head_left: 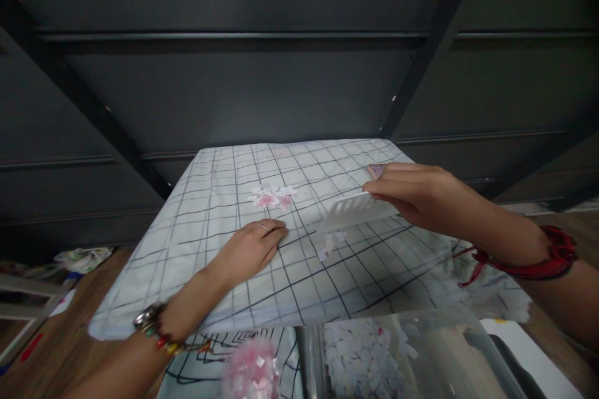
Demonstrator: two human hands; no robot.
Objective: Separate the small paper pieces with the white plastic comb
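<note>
Head view: right hand [416, 193] at right of the table, thumb and fingers pinching the upper right edge of a white panel [358, 217]. Panel is slotted, tilted, its lower left edge angled toward the cloth [224, 193] (white, dark grid lines). Loose scraps [331, 245] show just below that edge; can't tell if they touch it or lie on the cloth. A flat pinkish item [375, 169] peeks out behind the right fingers, mostly hidden.

Left hand [253, 252] is palm down on the cloth, fingers close together and slightly bent, ring on one; can't tell if anything is under them. Just beyond it, a small pile [272, 197] of white and pink bits lies on the cloth, left of the panel and apart from it.

Near edge: pink bundle [253, 369] at bottom center, cut off by the frame. Right of it, a clear box [468, 324] with many white paper bits [360, 355] in its left part (rest is blurry). White sheet [538, 358] beside the box, on its right. Beaded bracelet [161, 341] on the left wrist, red cord [556, 255] on the right. Dark wall [253, 90] behind.
</note>
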